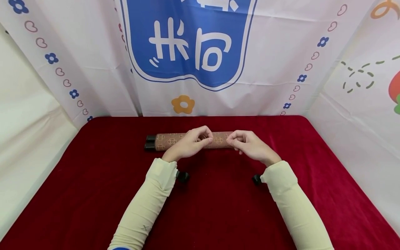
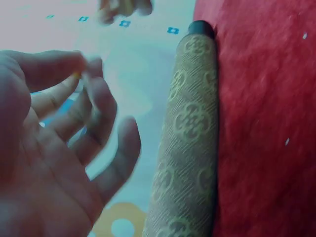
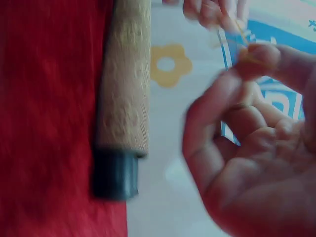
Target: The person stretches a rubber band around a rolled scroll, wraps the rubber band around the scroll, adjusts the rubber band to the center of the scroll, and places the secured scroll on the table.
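Note:
A rolled scroll point(image 1: 164, 142) in brown cloth with gold flower patterns lies crosswise on the red cloth. Two black end knobs point(image 1: 150, 146) stick out on its left; the right wrist view shows another black end knob point(image 3: 116, 173). Above the scroll, my left hand point(image 1: 194, 142) pinches with thumb and forefinger. My right hand point(image 1: 248, 144) pinches likewise, a short gap to the right. Between the fingertips runs a thin yellow strand point(image 3: 242, 32), blurred in the right wrist view; its full shape cannot be made out. Both hands look apart from the scroll in the wrist views.
Red cloth point(image 1: 212, 208) covers the table. A white printed curtain point(image 1: 268, 97) with a blue badge hangs along the back edge, and white sheets point(image 1: 353, 125) close off both sides. A small black device point(image 1: 182, 176) sits at each wrist.

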